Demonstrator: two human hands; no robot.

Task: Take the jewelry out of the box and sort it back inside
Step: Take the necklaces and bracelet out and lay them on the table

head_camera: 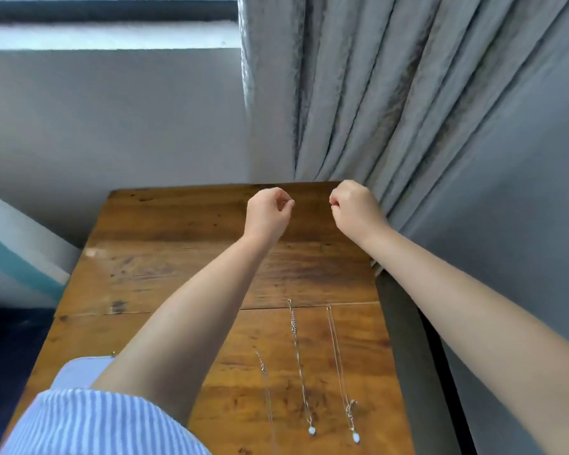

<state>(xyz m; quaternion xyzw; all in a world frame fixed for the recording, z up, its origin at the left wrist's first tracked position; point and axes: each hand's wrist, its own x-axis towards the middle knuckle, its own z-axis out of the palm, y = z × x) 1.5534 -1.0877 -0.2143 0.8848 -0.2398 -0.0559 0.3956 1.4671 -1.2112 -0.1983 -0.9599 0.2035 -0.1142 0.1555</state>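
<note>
Three necklaces (301, 366) flat on table (165, 257), well short of both hands' pinched, raised fingers (284, 203).

My sleeve (89, 421) is blue-and-white striped, the table (178, 257) warm brown wood with dark grain streaks, the curtain (408, 93) grey, the wall (112, 119) pale grey-white, the box (79, 372) pale lilac, and the silver chains (298, 356) end in pale blue-white pendants (312, 430).

No readable text, label, brand, number or sign anywhere in view.
</note>
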